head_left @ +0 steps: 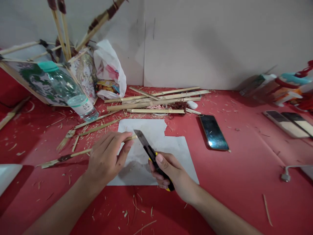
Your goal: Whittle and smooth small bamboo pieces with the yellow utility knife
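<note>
My left hand is closed around a thin bamboo stick. Its cut end pokes out past the thumb and forefinger, and its other part leads left to a frayed, brush-like tip with a dark binding. My right hand grips a black and yellow utility knife, with the blade out. The blade's tip is close to the stick's cut end; whether they touch I cannot tell. Below both hands lies a white sheet of paper with a torn upper right corner.
Several bamboo sticks lie along the wall among shavings. At left stand a water bottle, a box with dragon pictures and a plastic bag. A phone lies right of the paper; bottles stand far right.
</note>
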Available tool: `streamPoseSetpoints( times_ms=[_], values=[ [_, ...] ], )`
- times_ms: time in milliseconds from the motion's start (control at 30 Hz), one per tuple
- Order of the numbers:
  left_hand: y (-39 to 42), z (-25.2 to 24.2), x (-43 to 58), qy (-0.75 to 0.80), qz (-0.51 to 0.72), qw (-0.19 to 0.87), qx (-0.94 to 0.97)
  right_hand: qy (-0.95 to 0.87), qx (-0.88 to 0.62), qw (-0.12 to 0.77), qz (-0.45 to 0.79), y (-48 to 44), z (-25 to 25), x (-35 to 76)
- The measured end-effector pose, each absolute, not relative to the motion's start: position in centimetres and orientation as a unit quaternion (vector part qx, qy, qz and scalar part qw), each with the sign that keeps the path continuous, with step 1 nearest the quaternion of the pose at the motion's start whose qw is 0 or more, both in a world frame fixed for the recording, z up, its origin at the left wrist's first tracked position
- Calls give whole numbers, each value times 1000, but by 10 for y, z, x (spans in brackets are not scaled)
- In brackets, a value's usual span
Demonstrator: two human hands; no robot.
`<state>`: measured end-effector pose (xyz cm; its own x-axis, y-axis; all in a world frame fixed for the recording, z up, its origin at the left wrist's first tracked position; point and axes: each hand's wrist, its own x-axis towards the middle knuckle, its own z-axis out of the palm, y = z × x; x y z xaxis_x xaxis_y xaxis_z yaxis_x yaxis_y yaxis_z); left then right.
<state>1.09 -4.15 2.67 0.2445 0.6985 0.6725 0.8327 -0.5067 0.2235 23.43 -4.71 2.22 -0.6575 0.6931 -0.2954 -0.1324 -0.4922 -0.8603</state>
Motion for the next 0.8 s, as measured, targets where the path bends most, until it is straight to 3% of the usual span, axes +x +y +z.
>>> streamPoseSetpoints(
  times_ms=[300, 800],
  values=[
    [-41, 24, 7, -491, -340, 119, -793, -333, -306, 230, 862, -48, 17, 234],
    [-39, 18, 6, -477, -350, 124, -797, -318, -302, 231, 869, -50, 18, 234]
  ],
)
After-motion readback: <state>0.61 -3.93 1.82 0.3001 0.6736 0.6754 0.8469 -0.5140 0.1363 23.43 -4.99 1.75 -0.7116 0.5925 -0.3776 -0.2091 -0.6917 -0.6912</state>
